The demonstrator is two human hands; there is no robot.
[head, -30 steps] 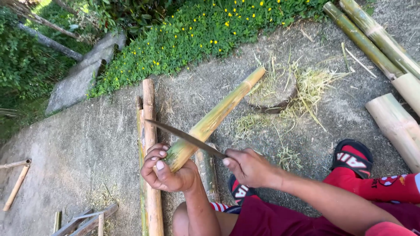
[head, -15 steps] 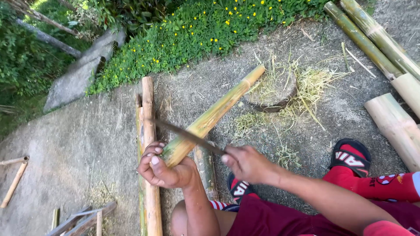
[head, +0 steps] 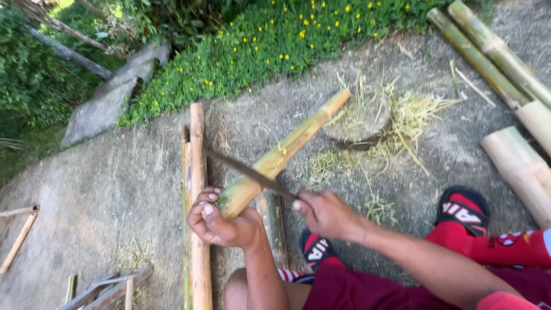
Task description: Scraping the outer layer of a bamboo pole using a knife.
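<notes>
My left hand [head: 221, 221] grips the near end of a green bamboo pole [head: 287, 150]. The pole slants up and to the right, and its far end rests on a round wooden block [head: 359, 121]. My right hand [head: 324, 212] holds the handle of a long dark knife [head: 247, 171]. The blade lies across the pole just above my left hand, its tip pointing left. Part of the pole's skin near the blade is pale and scraped.
Split bamboo lengths [head: 195, 229] lie on the ground under my left hand. Thick bamboo poles [head: 499, 54] and a cut section [head: 519, 166] lie at the right. Shavings [head: 413, 112] surround the block. Red sandals [head: 462, 209] are on my feet. Plants [head: 275, 40] border the far edge.
The knife blade has slid down the pole toward my left hand. Both hands and the pole stay in nearly the same place.
</notes>
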